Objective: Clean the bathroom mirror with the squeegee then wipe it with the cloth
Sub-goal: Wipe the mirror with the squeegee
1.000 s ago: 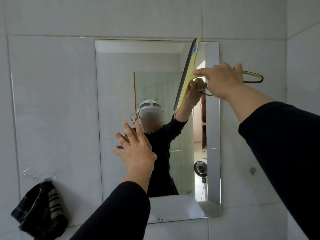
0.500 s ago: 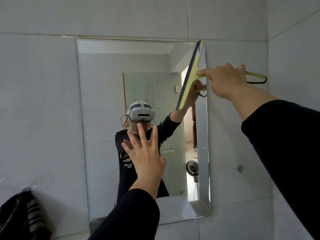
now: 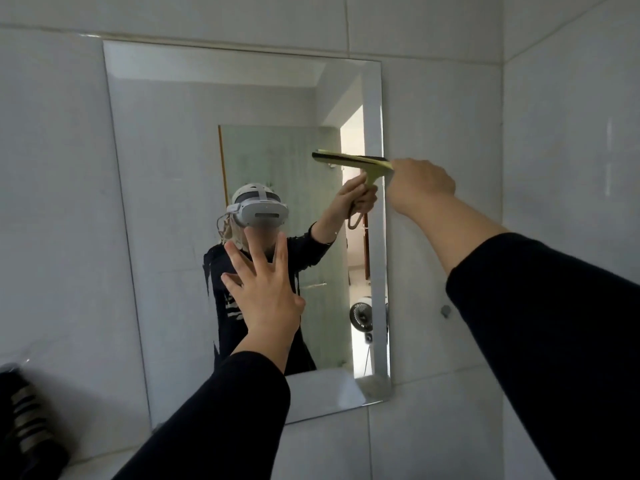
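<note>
A frameless rectangular mirror [image 3: 166, 209] hangs on the white tiled wall. My right hand [image 3: 420, 183] grips the handle of a yellow-green squeegee [image 3: 353, 160]. Its black blade lies roughly level against the glass, at mid height near the mirror's right edge. My left hand [image 3: 265, 292] is raised in front of the lower middle of the mirror with its fingers spread and nothing in it. A dark striped cloth [image 3: 26, 420] hangs low on the wall at the left edge of view, partly cut off.
White tiled walls surround the mirror, with a corner [image 3: 503, 168] to the right. A small round knob [image 3: 445, 310] sticks out of the wall right of the mirror. The glass reflects a person, a doorway and a small fan.
The squeegee blade has swung from near upright at the mirror's top right to roughly level, lower on the glass. The view shifted right and closer. My left hand stayed spread.
</note>
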Tool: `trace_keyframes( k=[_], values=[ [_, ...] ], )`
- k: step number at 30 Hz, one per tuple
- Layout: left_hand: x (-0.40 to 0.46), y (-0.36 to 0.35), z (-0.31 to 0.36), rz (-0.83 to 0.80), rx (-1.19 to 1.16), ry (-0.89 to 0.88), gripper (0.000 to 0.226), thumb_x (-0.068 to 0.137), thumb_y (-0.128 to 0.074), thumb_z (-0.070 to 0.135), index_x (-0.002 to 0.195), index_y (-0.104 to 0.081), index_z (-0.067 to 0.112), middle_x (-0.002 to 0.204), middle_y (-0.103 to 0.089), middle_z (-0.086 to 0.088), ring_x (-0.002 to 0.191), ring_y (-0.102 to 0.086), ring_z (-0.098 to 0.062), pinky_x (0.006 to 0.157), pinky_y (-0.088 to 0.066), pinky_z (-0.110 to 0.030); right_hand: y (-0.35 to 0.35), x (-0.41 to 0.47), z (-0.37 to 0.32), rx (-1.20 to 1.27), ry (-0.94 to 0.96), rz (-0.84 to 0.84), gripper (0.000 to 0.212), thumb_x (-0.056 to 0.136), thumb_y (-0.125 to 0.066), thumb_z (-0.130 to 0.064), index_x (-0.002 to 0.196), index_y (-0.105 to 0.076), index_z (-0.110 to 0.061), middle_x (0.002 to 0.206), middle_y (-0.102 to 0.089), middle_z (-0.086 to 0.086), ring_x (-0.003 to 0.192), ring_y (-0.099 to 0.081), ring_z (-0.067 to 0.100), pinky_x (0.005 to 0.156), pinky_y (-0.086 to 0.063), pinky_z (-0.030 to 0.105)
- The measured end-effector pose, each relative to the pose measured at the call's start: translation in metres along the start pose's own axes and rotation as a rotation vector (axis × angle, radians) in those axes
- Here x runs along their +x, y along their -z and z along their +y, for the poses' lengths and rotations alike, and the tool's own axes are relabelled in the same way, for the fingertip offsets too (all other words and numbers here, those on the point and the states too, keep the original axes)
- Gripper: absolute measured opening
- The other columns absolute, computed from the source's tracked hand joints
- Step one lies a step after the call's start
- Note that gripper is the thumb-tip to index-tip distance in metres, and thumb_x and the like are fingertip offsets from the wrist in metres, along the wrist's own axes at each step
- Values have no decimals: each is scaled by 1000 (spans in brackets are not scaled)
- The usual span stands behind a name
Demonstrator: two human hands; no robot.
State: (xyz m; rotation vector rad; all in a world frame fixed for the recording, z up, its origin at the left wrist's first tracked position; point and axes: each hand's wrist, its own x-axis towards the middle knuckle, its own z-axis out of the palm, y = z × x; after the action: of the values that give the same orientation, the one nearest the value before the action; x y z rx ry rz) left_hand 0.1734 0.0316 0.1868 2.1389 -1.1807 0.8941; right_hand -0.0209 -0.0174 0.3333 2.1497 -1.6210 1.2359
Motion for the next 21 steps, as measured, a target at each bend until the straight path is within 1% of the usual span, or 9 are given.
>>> trace_keyframes(
  k=[4,6,8,10,11,13,16,18,21],
  values=[
    [-1,1,-1,-5,7,-7,109,77,-67,43,148,14,33,152,32,-15,140,19,-48,109,-23,-64,-12,-16,-18,125,-82,-66,27,95,-45,-16,118,-59,-11,114,-63,10,104,-59,28,72,-38,29],
    [-1,4,-3,0,12,-16,106,77,-65,43,149,12,34,154,29,-14,141,17,-47,109,-21,-65,-9,-17,-26,207,-172,-58,25,95,-48,-20,115,-61,-10,104,-62,8,97,-59,26,70,-38,29],
    [-1,7,-8,19,8,-36,100,78,-62,43,149,8,34,156,22,-12,142,12,-46,109,-18,-66,1,-11,-29,273,-250,-21,23,94,-49,-16,112,-62,-8,98,-60,7,94,-59,26,69,-38,29],
    [-3,10,-16,55,4,-51,98,77,-62,43,150,4,34,157,14,-10,143,7,-44,109,-16,-66,13,-2,-28,354,-273,7,24,94,-47,-13,112,-62,-7,109,-63,9,95,-59,26,69,-39,28],
    [-4,11,-22,64,10,-51,99,77,-62,44,150,4,34,157,13,-9,143,7,-43,110,-15,-66,18,3,-28,394,-276,21,25,94,-47,-13,113,-61,-7,113,-63,10,98,-59,27,70,-39,27],
    [-4,13,-34,54,25,-38,105,77,-64,46,149,12,35,157,20,-10,142,12,-44,111,-10,-68,24,11,-30,454,-296,57,25,94,-49,-15,114,-61,-7,117,-63,10,105,-60,28,71,-40,27],
    [0,15,-54,38,25,-6,113,74,-68,49,148,15,36,155,27,-10,140,18,-46,108,-5,-70,17,15,-39,492,-355,47,22,93,-51,-14,110,-62,-7,114,-65,10,103,-62,27,71,-43,29],
    [3,15,-61,17,23,4,115,72,-69,51,147,16,37,154,29,-9,139,18,-47,107,-8,-70,4,13,-46,509,-392,37,20,94,-50,-13,108,-62,-6,111,-66,10,101,-64,26,74,-47,29],
    [3,12,-65,9,10,-4,117,70,-70,51,147,17,37,154,28,-8,138,19,-48,108,-18,-70,-16,5,-56,557,-414,56,21,95,-49,-15,109,-62,-6,107,-67,9,98,-65,26,77,-51,31]
  ],
)
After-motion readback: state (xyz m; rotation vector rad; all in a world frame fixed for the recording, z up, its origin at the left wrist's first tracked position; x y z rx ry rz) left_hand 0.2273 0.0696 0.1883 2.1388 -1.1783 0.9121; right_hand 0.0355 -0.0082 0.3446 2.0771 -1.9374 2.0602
